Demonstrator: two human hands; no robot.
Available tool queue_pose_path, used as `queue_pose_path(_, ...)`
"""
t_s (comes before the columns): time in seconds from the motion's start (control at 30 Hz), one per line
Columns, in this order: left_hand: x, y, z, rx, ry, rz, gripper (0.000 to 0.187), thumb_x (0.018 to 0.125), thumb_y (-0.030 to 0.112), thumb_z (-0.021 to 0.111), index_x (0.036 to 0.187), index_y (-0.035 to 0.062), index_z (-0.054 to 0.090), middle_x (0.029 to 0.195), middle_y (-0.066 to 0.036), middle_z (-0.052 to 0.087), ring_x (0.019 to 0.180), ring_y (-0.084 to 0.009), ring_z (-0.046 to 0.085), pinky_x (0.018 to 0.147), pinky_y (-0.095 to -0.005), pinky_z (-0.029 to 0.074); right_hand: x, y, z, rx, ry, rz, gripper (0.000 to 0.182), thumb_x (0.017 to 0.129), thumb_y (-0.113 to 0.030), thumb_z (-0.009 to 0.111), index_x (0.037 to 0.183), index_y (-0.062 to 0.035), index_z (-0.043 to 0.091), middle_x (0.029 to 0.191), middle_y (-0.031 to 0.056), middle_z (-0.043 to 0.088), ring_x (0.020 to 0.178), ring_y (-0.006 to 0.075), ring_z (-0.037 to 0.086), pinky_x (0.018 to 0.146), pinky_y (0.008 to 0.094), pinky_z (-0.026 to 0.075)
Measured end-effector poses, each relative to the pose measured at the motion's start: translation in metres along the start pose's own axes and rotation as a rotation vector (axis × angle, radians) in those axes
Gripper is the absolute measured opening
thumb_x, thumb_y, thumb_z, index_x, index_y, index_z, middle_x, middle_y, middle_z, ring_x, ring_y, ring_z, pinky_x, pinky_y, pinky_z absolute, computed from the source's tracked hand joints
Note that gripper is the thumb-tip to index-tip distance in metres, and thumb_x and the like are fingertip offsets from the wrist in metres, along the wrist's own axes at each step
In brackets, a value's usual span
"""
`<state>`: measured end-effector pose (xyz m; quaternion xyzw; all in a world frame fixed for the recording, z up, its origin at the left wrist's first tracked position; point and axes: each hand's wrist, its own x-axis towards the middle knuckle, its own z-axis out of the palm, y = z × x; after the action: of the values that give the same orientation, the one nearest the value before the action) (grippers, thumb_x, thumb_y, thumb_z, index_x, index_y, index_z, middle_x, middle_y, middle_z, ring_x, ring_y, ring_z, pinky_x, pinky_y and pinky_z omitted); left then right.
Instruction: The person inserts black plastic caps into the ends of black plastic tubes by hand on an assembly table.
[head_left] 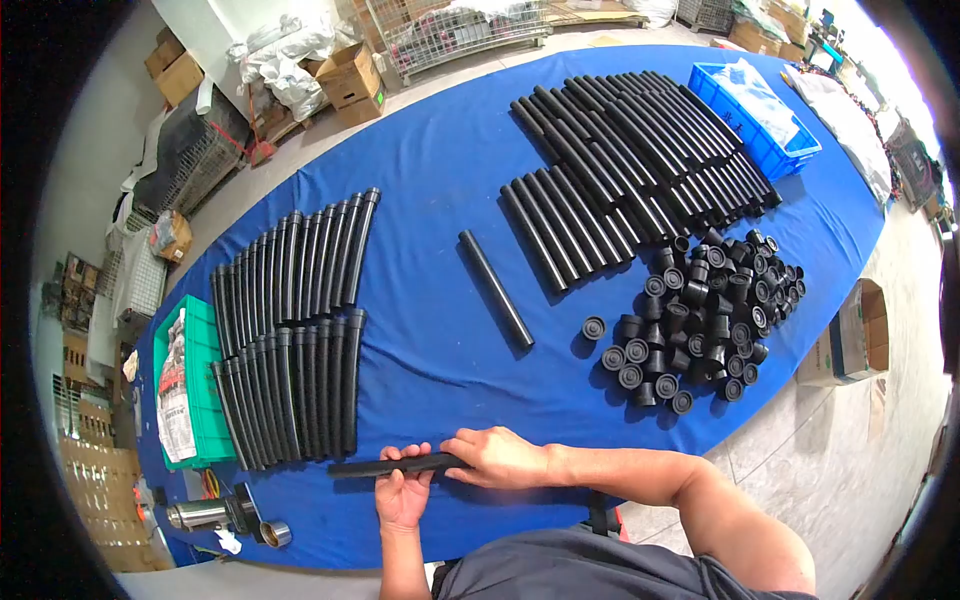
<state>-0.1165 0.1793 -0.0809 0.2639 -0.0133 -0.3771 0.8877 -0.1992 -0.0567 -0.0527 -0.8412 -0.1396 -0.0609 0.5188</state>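
A black plastic tube (350,469) lies level across my two hands near the table's front edge. My left hand (404,490) is closed around its middle from below, fingertips and thumb showing on either side. Over the tube's right end my right hand (500,458) is closed, palm down, hiding that end. A single loose tube (496,290) rests on the blue cloth (430,370) ahead of my hands. To the left, tubes with wider capped ends (290,390) lie in two rows. A heap of round black end caps (690,320) sits to the right.
Many plain black tubes (620,150) are stacked at the back right, beside a blue crate (705,95) holding plastic wrap. A green crate (212,400) with newspaper stands at the left edge. Near it lie a metal cylinder (200,514) and a metal ring (276,534).
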Motion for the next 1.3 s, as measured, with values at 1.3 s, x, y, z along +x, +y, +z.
queue_pose_path(1.3,0.001,0.001,-0.006,-0.016,-0.057,-0.056,0.031,0.095,0.008,0.069,0.124,0.0088,0.057,0.137,-0.018,0.060,0.140,-0.0369,0.047,0.115,-0.0539,0.043,0.003,-0.009,0.001,-0.075,0.057,0.005,0.032,0.088,-0.026,0.075,0.105,-0.0002,0.066,0.084,0.0202,0.067,0.080,0.0380,0.068,0.070,0.0483,0.054)
